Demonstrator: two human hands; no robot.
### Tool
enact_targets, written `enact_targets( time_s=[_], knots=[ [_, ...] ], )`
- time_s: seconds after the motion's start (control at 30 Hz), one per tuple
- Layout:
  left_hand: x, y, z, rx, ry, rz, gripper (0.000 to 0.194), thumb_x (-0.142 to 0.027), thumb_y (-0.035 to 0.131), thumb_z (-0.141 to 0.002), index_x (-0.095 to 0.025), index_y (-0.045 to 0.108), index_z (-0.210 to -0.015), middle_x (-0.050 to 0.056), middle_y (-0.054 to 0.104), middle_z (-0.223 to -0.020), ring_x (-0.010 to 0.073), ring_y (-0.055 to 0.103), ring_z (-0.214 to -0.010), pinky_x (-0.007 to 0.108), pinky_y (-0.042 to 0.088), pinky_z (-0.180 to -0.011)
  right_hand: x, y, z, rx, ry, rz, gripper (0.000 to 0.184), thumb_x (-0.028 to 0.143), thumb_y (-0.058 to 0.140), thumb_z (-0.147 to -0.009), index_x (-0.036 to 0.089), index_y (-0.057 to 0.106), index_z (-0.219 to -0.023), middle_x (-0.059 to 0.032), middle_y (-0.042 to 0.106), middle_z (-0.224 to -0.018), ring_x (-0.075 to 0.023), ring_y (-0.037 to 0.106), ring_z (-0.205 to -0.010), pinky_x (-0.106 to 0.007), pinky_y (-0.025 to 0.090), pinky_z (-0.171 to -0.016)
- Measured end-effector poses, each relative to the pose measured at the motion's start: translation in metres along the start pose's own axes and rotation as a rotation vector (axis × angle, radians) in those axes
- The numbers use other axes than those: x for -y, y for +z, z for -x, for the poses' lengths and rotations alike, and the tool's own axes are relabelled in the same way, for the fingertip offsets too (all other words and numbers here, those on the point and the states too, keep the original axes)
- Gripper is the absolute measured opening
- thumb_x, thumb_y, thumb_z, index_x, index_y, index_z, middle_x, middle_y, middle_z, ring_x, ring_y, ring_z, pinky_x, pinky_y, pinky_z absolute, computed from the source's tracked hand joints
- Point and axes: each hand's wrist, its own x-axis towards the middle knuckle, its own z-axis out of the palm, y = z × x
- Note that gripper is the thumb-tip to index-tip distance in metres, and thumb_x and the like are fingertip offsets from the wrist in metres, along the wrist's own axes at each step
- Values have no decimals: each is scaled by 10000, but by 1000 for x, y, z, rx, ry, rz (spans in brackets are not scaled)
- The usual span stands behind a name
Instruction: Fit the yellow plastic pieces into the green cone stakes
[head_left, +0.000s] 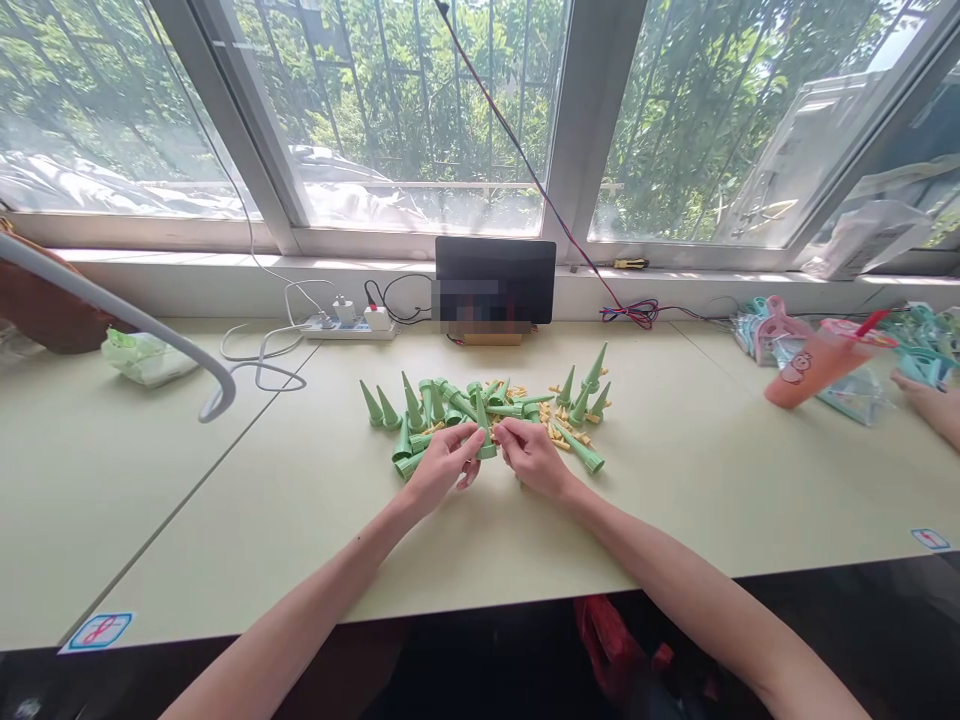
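My left hand (448,456) grips a green plastic spike (484,430), cone-shaped with a wide ribbed collar at its base, held point up. Close to the spike's right side, my right hand (531,455) is closed in a pinch; what lies between its fingertips is too small to make out. Behind both hands is a pile of similar green spikes (450,392), some standing on their bases and others lying down. Small yellow pieces (559,436) are scattered among them. On the right, several more spikes (579,405) stand in a cluster.
A dark screen (495,280) stands at the back, beside a power strip (352,330) with white cables. An orange drink cup (814,365) leans at the right near bagged items, with another person's hand (926,400) beyond. A grey curved bar (150,325) crosses the left.
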Motion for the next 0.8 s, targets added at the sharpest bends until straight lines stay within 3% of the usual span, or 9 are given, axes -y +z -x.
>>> enact_targets(
  time_s=[0.33, 0.53, 0.8],
  knots=[
    [-1, 3, 0, 31, -68, 195, 423, -536, 626, -859, -168, 482, -709, -83, 350, -491, 40, 342, -352, 168, 206, -342, 3, 1, 0, -21, -22, -3, 385, 384, 416, -985, 210, 359, -646, 31, 425, -555, -110, 356, -517, -251, 292, -512],
    [2, 2, -1, 13, 5, 86, 416, -530, 600, -880, -167, 476, -718, -70, 354, -597, 41, 407, -390, 179, 278, -363, 6, 1, 0, -30, -16, -5, 385, 364, 417, -980, 209, 353, -633, 32, 405, -558, -111, 343, -517, -259, 276, -513],
    [-3, 3, 3, -26, 51, -140, 354, -503, 544, -918, -187, 470, -776, -80, 416, -430, 66, 385, -358, 194, 295, -399, 4, 1, -1, -9, 26, -19, 404, 384, 430, -974, 207, 347, -620, 34, 392, -561, -109, 339, -518, -266, 253, -507]
  ],
)
